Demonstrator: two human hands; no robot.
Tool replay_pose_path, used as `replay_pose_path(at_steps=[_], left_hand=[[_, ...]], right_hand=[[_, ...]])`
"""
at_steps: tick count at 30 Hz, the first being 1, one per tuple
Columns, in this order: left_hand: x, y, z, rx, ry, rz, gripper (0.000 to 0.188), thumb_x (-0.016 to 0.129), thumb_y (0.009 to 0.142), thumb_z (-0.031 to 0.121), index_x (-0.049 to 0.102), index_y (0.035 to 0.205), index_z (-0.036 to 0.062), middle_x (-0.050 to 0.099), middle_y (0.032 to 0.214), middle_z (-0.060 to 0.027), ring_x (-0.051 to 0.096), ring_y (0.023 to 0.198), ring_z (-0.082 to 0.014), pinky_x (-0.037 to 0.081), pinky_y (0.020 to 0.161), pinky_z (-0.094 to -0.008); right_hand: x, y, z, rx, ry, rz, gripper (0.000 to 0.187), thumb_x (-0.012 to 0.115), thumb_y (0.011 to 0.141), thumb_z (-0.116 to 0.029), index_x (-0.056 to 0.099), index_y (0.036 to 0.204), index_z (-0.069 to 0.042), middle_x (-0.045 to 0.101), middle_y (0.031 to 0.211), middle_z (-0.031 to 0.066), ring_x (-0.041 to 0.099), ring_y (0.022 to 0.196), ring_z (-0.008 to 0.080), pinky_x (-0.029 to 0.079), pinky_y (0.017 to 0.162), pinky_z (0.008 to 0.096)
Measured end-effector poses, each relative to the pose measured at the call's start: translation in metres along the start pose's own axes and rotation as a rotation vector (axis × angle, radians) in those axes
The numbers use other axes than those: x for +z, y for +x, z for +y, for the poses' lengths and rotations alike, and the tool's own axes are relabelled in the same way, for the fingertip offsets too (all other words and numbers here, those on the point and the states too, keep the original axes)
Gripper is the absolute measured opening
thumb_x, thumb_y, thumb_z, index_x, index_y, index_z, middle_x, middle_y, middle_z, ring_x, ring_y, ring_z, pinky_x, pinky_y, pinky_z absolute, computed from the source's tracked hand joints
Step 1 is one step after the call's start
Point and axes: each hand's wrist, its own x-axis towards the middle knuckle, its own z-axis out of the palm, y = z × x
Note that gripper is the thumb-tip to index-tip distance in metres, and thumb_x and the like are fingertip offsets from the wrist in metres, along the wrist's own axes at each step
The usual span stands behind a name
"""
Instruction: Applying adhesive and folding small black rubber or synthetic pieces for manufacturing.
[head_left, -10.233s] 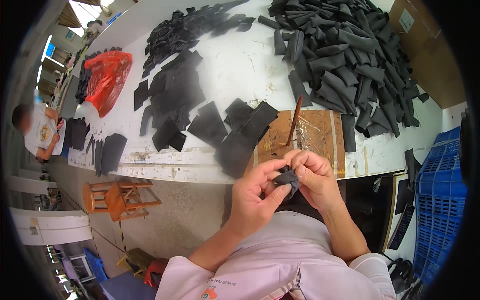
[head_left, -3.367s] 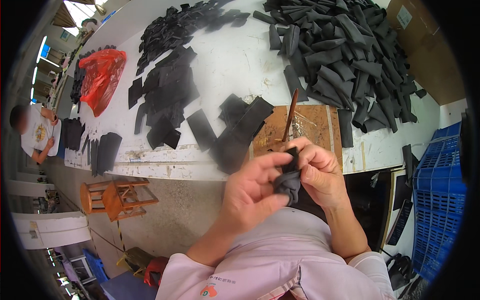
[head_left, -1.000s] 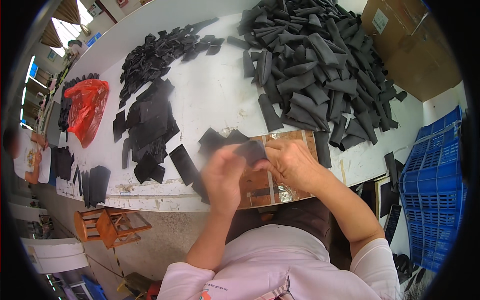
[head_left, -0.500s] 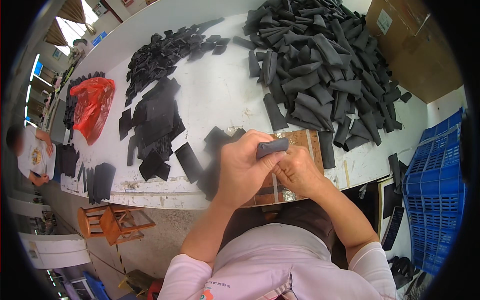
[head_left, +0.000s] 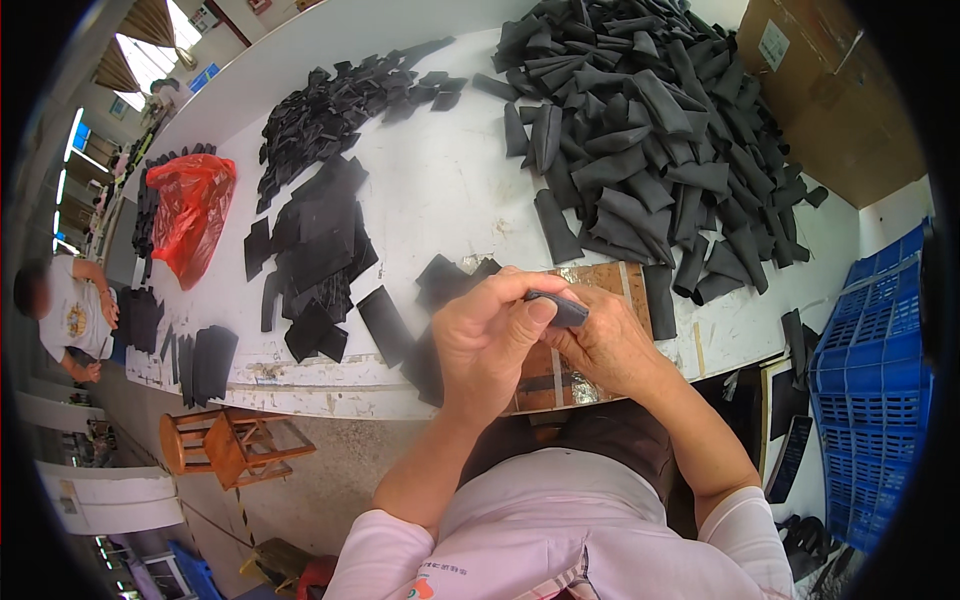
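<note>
I see my left hand [head_left: 487, 345] and right hand [head_left: 607, 345] together pinching 1 dark rubber piece [head_left: 557, 308] above the wooden board [head_left: 575, 365]; a brown cardboard box [head_left: 830, 95] with a white label sits far upper right.

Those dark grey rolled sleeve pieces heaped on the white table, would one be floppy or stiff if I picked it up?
Probably soft and bendy: the dark grey rolled sleeve pieces lie curled and sagging over one another. Likely light, since the left hand and right hand pinch one small dark piece with fingertips alone. Flattened, they seem unlikely to roll.
</note>
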Motion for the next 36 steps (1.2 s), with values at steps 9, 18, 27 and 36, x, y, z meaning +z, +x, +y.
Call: replay_pose_path(at_steps=[9, 18, 27, 36], left_hand=[[0.002, 0.001, 0.004, -0.049, 0.097, 0.078, 0.011, 0.058, 0.081, 0.005, 0.059, 0.087, -0.0043, 0.057, 0.077, -0.0078, 0.053, 0.07, -0.0103, 0.045, 0.062, -0.0201], [-0.018, -0.002, 0.01, -0.144, -0.646, 0.216, 0.013, 0.053, 0.084, 0.015, 0.057, 0.088, 0.003, 0.055, 0.085, -0.0092, 0.049, 0.083, -0.0196, 0.04, 0.079, -0.035], [-0.021, -0.009, -0.002, -0.031, -0.406, 0.192, 0.015, 0.053, 0.085, 0.011, 0.054, 0.089, -0.0038, 0.057, 0.088, -0.014, 0.054, 0.081, -0.0196, 0.043, 0.075, -0.0305], [-0.07, -0.022, -0.024, -0.19, 0.598, 0.592, 0.025, 0.06, 0.078, 0.011, 0.054, 0.097, -0.0038, 0.057, 0.093, -0.0138, 0.054, 0.08, -0.0177, 0.044, 0.07, -0.027]], right_hand=[[0.001, 0.004, 0.003, -0.032, 0.014, -0.036, 0.017, 0.064, 0.068, -0.008, 0.055, 0.08, -0.001, 0.054, 0.066, 0.0116, 0.054, 0.062, 0.0307, 0.043, 0.054, 0.0395], [-0.015, 0.013, -0.016, -0.144, -0.12, -0.032, 0.023, 0.061, 0.075, -0.015, 0.047, 0.064, -0.002, 0.043, 0.057, 0.0098, 0.045, 0.052, 0.0289, 0.036, 0.046, 0.0372], [-0.01, 0.003, -0.009, -0.141, -0.195, -0.095, 0.023, 0.064, 0.072, -0.017, 0.049, 0.061, -0.002, 0.052, 0.06, 0.0101, 0.053, 0.055, 0.0272, 0.04, 0.046, 0.0362], [-0.07, 0.057, -0.023, 0.154, 0.626, -0.007, 0.031, 0.049, 0.087, -0.027, 0.059, 0.077, 0.001, 0.05, 0.054, 0.0013, 0.048, 0.051, 0.0106, 0.038, 0.05, 0.0265]])
